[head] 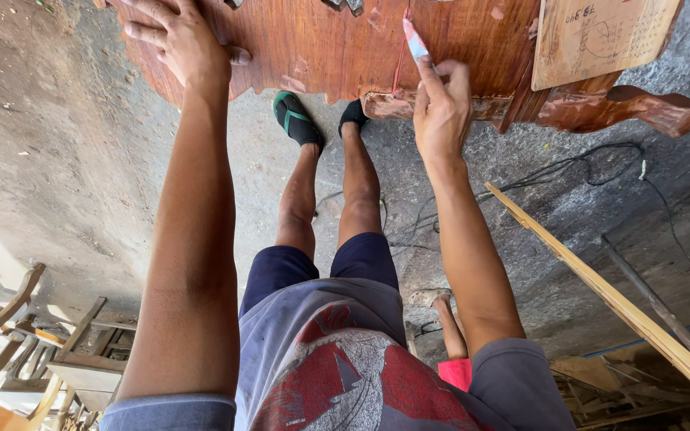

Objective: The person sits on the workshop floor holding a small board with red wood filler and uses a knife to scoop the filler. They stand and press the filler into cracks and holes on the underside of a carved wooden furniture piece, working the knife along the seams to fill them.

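A reddish-brown carved wooden panel (337, 44) with a curved leg (632, 108) fills the top of the view. My left hand (173, 40) lies flat on its left edge, fingers spread. My right hand (441, 104) grips a thin flat tool (415, 38) smeared with pinkish filler, its tip pressed on the panel's lower rail (393, 104). My legs and sandalled feet (297, 120) stand on the concrete floor below.
A pale wooden board with pencil marks (600, 36) rests on the panel at right. A long wooden strip (600, 287) leans across the right. Black cables (576, 164) trail on the floor. Chair frames (33, 335) sit bottom left. Another person's leg (450, 327) shows behind me.
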`<action>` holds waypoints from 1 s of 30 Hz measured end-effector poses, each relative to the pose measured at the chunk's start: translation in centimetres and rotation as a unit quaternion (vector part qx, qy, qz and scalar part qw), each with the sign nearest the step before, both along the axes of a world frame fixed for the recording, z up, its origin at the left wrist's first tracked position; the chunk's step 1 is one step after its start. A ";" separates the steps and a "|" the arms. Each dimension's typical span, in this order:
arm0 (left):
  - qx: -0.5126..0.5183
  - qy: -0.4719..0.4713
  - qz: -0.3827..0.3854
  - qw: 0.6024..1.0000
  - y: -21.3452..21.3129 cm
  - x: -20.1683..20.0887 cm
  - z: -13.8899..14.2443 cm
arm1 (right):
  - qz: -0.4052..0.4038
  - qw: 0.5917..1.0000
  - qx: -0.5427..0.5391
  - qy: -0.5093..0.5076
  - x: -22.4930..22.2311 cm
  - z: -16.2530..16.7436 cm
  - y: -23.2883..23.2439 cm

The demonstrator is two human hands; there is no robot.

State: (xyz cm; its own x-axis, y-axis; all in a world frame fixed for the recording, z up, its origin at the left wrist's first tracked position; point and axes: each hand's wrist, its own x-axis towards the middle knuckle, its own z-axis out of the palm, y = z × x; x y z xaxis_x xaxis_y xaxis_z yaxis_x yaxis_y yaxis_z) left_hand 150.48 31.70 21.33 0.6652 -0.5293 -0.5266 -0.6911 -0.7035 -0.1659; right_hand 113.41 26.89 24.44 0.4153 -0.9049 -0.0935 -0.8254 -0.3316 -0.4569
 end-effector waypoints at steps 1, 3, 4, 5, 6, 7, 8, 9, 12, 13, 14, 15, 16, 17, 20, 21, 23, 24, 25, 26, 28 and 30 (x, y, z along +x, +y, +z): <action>0.001 0.006 0.006 1.000 0.1 0.0 -0.1 | 0.016 1.000 -0.009 -0.001 0.3 0.1 -0.2; -0.003 0.010 0.014 1.000 0.2 0.1 -0.4 | 0.011 1.000 0.003 -0.020 0.9 0.0 -0.5; -0.005 0.012 0.014 1.000 0.2 0.1 -0.5 | -0.011 0.999 0.028 -0.036 1.0 0.0 -0.7; -0.005 0.016 0.014 1.000 0.3 0.1 -0.5 | -0.034 0.997 0.055 -0.050 1.0 0.0 -0.8; 0.012 0.020 0.014 1.000 0.3 0.1 -0.5 | -0.031 0.996 0.066 -0.059 1.0 0.0 -0.9; 0.027 0.026 0.014 0.999 0.3 0.1 -0.5 | -0.029 0.995 0.075 -0.067 0.8 0.2 -1.0; 0.037 0.031 0.014 0.999 0.3 0.1 -0.6 | -0.026 0.994 0.080 -0.075 0.5 0.4 -1.1; 0.016 0.026 0.016 0.999 0.3 0.1 -0.5 | -0.024 0.993 0.085 -0.075 0.3 0.6 -1.2; -0.009 0.024 0.020 0.999 0.1 -0.1 -0.2 | -0.031 0.992 0.095 -0.075 0.1 1.2 -1.5; 0.004 0.028 0.023 0.999 0.1 -0.1 -0.2 | -0.039 0.992 0.089 -0.080 0.2 1.2 -1.6; 0.015 0.030 0.027 0.999 0.1 -0.1 -0.2 | -0.045 0.992 0.082 -0.087 0.5 1.2 -1.6; 0.009 0.025 0.026 0.999 0.1 -0.1 -0.1 | -0.033 0.993 0.074 -0.083 0.8 1.1 -1.7; 0.006 0.021 0.025 0.999 0.1 -0.1 -0.2 | -0.022 0.994 0.070 -0.079 1.2 0.9 -1.6; 0.005 0.017 0.024 1.000 0.1 0.0 -0.2 | -0.011 0.995 0.067 -0.073 1.5 0.8 -1.6; 0.012 0.014 0.007 1.000 0.1 0.0 -0.1 | -0.018 0.998 0.059 0.001 1.8 0.6 -1.3; 0.002 0.019 0.014 1.000 0.0 0.0 0.0 | -0.021 0.998 0.054 0.009 1.8 0.6 -1.2; -0.022 0.031 0.029 0.999 -0.2 0.0 0.4 | -0.026 0.999 0.038 0.024 1.7 0.9 -1.1; -0.024 0.026 0.030 0.999 -0.3 0.0 0.5 | -0.045 0.998 0.050 0.014 1.7 1.0 -1.0; -0.020 0.021 0.032 0.999 -0.5 0.0 0.7 | -0.063 0.996 0.067 0.006 1.7 1.1 -1.0; -0.012 0.020 0.032 0.999 -0.5 -0.1 0.7 | -0.083 0.993 0.088 0.001 1.8 1.3 -0.9; 0.004 0.036 0.037 0.999 -0.5 -0.1 0.7 | -0.043 0.998 0.054 0.000 2.0 1.5 -0.8; 0.001 0.031 0.034 0.999 -0.5 0.0 0.4 | -0.030 0.999 0.033 0.003 2.3 1.8 -0.8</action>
